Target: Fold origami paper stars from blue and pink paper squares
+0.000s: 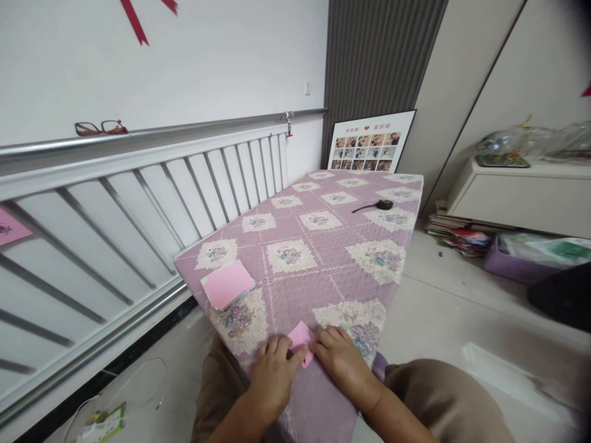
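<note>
A small folded piece of pink paper [301,334] lies on the purple flowered tablecloth [295,295] near the table's front end. My left hand [276,370] grips its left edge, with the thumb resting on the paper. From the other side my right hand [340,357] has its thumb and fingers closed on the right edge. Parts of the paper are hidden under the fingers. To the left, a stack of pink paper sheets [228,284] sits close to the table's left edge.
A black round object with a strap [384,204] lies farther back on the table. Along the left side runs a white radiator [184,191], with glasses [100,127] on the pipe above. A photo board [369,144] leans behind the table. At right stands a white cabinet [526,191].
</note>
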The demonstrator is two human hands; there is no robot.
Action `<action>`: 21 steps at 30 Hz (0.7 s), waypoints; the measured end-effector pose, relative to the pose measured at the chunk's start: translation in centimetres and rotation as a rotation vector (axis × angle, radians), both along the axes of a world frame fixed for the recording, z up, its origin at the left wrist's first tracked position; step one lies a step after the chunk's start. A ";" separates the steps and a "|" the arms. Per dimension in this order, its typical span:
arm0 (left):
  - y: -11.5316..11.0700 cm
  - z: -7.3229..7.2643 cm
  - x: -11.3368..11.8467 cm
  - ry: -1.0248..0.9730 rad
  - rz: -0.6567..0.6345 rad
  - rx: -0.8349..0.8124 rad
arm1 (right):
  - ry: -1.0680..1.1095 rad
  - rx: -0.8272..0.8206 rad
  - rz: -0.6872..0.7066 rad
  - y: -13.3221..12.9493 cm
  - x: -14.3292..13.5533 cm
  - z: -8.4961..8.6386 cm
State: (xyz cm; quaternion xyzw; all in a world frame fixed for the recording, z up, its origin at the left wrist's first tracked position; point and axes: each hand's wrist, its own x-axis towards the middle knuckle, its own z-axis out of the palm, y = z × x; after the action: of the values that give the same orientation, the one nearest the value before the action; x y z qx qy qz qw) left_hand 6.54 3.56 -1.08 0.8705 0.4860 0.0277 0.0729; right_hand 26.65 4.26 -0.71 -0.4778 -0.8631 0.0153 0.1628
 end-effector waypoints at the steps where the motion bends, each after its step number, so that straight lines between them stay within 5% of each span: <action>1: 0.0 0.0 0.0 0.002 -0.001 -0.001 | 0.001 -0.001 0.002 0.0 0.1 0.0; 21: 0.0 -0.5 -0.3 0.031 -0.083 -0.026 | 0.089 -0.031 -0.018 -0.4 0.3 -0.2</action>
State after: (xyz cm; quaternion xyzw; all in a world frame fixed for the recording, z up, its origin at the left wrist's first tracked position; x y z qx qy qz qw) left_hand 6.26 3.51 -1.62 0.8892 0.4507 0.0047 0.0779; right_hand 26.97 3.90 -0.88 -0.4868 -0.8504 0.0482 0.1938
